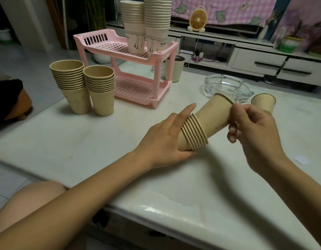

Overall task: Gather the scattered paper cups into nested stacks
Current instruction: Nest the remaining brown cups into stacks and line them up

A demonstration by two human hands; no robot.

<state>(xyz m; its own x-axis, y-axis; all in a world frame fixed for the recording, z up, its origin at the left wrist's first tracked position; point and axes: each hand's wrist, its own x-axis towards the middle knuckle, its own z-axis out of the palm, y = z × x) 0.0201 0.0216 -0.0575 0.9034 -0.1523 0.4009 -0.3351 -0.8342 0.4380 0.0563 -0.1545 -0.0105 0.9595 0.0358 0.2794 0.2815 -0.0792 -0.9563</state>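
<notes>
Head view shows right hand [253, 130] fingers [233, 116] pinching the rim of a brown cup [215, 114], seating it into the nested stack [194, 134] gripped by the left hand [163, 141] above the table [102, 138]; next likely the loose cup [263, 103] beside the ashtray [228, 87].

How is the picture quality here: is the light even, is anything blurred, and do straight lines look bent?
Head view: soft, dim indoor light with faint shadows; the right hand fingertips are slightly motion-blurred at the rim of the cup being pushed into the stack held by the left hand; a pale glare patch lies on the table near edge; wide-angle distortion bends the table and cabinet lines.
</notes>
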